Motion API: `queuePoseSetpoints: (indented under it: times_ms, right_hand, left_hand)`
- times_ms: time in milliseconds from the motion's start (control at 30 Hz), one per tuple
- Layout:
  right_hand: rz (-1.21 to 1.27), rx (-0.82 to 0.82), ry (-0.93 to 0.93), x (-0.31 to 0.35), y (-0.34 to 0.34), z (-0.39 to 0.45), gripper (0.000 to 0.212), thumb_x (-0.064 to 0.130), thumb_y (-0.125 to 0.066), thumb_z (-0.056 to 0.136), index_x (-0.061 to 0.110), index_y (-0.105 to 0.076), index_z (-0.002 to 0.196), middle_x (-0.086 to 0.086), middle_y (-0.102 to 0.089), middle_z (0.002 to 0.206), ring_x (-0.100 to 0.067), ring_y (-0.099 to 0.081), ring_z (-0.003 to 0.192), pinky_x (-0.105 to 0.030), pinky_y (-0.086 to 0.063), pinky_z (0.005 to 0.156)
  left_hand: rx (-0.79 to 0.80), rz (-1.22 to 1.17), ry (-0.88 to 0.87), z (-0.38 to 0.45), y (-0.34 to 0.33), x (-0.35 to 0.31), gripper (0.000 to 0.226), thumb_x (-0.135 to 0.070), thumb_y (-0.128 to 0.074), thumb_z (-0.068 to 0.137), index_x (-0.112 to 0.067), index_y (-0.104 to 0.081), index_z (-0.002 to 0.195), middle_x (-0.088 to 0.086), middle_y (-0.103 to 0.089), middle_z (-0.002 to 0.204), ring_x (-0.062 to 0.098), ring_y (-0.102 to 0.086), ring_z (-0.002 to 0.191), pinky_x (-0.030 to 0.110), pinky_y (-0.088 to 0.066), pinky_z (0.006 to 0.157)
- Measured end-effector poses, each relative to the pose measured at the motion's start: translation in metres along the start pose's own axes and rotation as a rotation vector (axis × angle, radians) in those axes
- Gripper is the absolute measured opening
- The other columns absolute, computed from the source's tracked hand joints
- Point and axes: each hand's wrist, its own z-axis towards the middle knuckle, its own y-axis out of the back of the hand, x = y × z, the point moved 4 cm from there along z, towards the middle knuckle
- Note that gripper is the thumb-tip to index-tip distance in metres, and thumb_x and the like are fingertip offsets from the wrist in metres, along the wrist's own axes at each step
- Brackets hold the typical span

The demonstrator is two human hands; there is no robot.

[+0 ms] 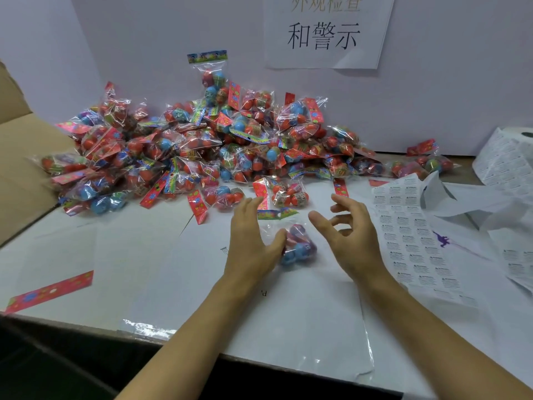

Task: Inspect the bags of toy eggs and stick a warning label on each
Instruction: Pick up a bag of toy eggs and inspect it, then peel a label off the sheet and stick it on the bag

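- My left hand covers the left side of the bag, so I can't tell how many eggs are in it
- The print on the label sheet is too small for me to read
- The label roll is cut off by the right edge
- The top line of the sign is cropped by the upper edge
- The box runs off the left edge
- Bags deep in the pile are buried under others, and I can't count them
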Motion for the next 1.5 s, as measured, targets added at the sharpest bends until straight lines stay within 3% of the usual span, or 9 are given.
queuePoseSetpoints:
  times_ms: [133, 300, 467, 700, 1000, 1200, 1333, 1433, 1500]
  right_hand:
    - [0.132, -0.062, 0.173, 0.012, 0.001, -0.006, 0.038, 0.061, -0.056, 0.087, 0.039, -0.056, 0.117, 0.003, -0.059, 0.098, -0.005, -0.059, 0.082, -0.020, -0.049, 0.072]
    - [0.565, -0.146, -0.094, 0.007, 0.014, 0.010, 0.061, 0.069, -0.036, 0.090, 0.021, -0.065, 0.113, 0.003, -0.062, 0.093, -0.012, -0.059, 0.082, -0.028, -0.044, 0.066]
    - [0.956, -0.090, -0.445, 0.000, 0.032, 0.025, 0.076, 0.078, -0.031, 0.091, 0.017, -0.073, 0.109, 0.002, -0.069, 0.091, -0.017, -0.059, 0.088, -0.036, -0.041, 0.079]
    - [1.232, 0.223, -0.392, 0.015, 0.028, 0.024, 0.081, 0.084, -0.042, 0.083, 0.016, -0.073, 0.115, -0.005, -0.067, 0.106, -0.022, -0.064, 0.087, -0.036, -0.051, 0.071]
    - [1.148, 0.294, -0.368, 0.022, 0.033, 0.025, 0.079, 0.083, -0.042, 0.084, 0.019, -0.071, 0.118, -0.004, -0.067, 0.113, -0.021, -0.066, 0.093, -0.038, -0.052, 0.079]
    - [1.308, 0.401, -0.210, 0.047, 0.057, 0.034, 0.069, 0.075, -0.044, 0.091, 0.016, -0.066, 0.119, -0.003, -0.062, 0.113, -0.019, -0.061, 0.096, -0.036, -0.049, 0.077]
    - [1.202, 0.311, -0.191, 0.056, 0.078, 0.046, 0.059, 0.069, -0.047, 0.092, 0.019, -0.069, 0.113, 0.001, -0.064, 0.107, -0.016, -0.061, 0.091, -0.032, -0.047, 0.075]
    - [1.047, 0.256, -0.252, 0.053, 0.089, 0.051, 0.054, 0.064, -0.048, 0.094, 0.018, -0.074, 0.105, 0.002, -0.066, 0.100, -0.016, -0.063, 0.087, -0.031, -0.050, 0.071]
    - [0.891, 0.218, -0.274, 0.050, 0.095, 0.052, 0.048, 0.058, -0.048, 0.097, 0.019, -0.077, 0.099, 0.003, -0.068, 0.096, -0.015, -0.064, 0.085, -0.031, -0.051, 0.071]
  left_hand:
    - [0.075, 0.201, -0.611, -0.022, -0.016, -0.032, 0.014, -0.014, -0.073, 0.091, -0.002, -0.075, 0.098, 0.017, -0.068, 0.126, 0.035, -0.058, 0.129, 0.047, -0.050, 0.105]
    - [0.409, 0.138, -1.056, -0.056, -0.042, -0.066, 0.029, -0.027, -0.065, 0.097, 0.000, -0.075, 0.099, 0.020, -0.069, 0.107, 0.035, -0.065, 0.098, 0.042, -0.051, 0.081]
    - [0.661, 0.117, -1.099, -0.074, -0.053, -0.078, 0.047, -0.048, -0.077, 0.087, -0.015, -0.075, 0.121, 0.009, -0.056, 0.094, 0.027, -0.050, 0.079, 0.037, -0.037, 0.070]
    - [0.785, 0.159, -1.061, -0.080, -0.058, -0.083, 0.061, -0.056, -0.080, 0.081, -0.030, -0.067, 0.134, 0.007, -0.048, 0.112, 0.024, -0.047, 0.087, 0.036, -0.040, 0.080]
    - [0.875, 0.282, -1.078, -0.084, -0.059, -0.087, 0.064, -0.055, -0.078, 0.084, -0.036, -0.060, 0.142, 0.006, -0.048, 0.123, 0.021, -0.042, 0.094, 0.038, -0.037, 0.084]
    - [0.847, 0.192, -0.973, -0.082, -0.057, -0.088, 0.046, -0.053, -0.078, 0.086, -0.031, -0.073, 0.127, 0.002, -0.053, 0.140, 0.024, -0.043, 0.131, 0.041, -0.039, 0.101]
    - [0.815, 0.117, -0.926, -0.081, -0.058, -0.083, 0.034, -0.048, -0.074, 0.091, -0.021, -0.079, 0.111, 0.000, -0.055, 0.149, 0.023, -0.036, 0.147, 0.039, -0.036, 0.112]
    - [0.713, 0.114, -0.934, -0.078, -0.061, -0.077, 0.035, -0.047, -0.071, 0.094, -0.013, -0.076, 0.093, 0.006, -0.067, 0.126, 0.024, -0.047, 0.139, 0.037, -0.038, 0.111]
    - [0.659, 0.059, -0.858, -0.071, -0.062, -0.074, 0.036, -0.042, -0.070, 0.097, -0.010, -0.069, 0.079, 0.005, -0.065, 0.087, 0.023, -0.061, 0.104, 0.041, -0.045, 0.094]
